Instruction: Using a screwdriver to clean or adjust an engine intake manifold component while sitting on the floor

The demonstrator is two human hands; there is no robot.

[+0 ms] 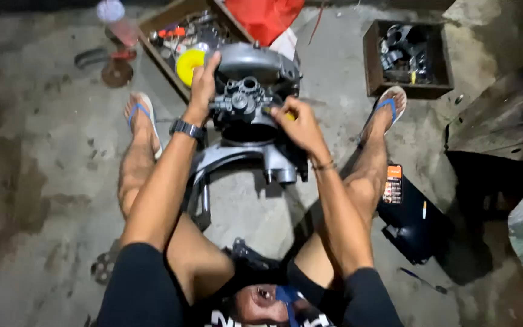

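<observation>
The engine casing [255, 66] is dull silver-grey, with a darker grey carburettor [244, 97] on top. A yellow handle [289, 115] shows at the right hand [298, 124]; the left hand [204, 85] wears a black wristwatch [187, 128]. The flip-flops [143, 112] have blue straps on pale soles. A bright yellow roll [189, 63] sits in a brown wooden box [171, 21], beside red cloth [264, 18]. The concrete floor [37, 163] is grey, blotched with dark stains. The sleeves [140, 284] are black
</observation>
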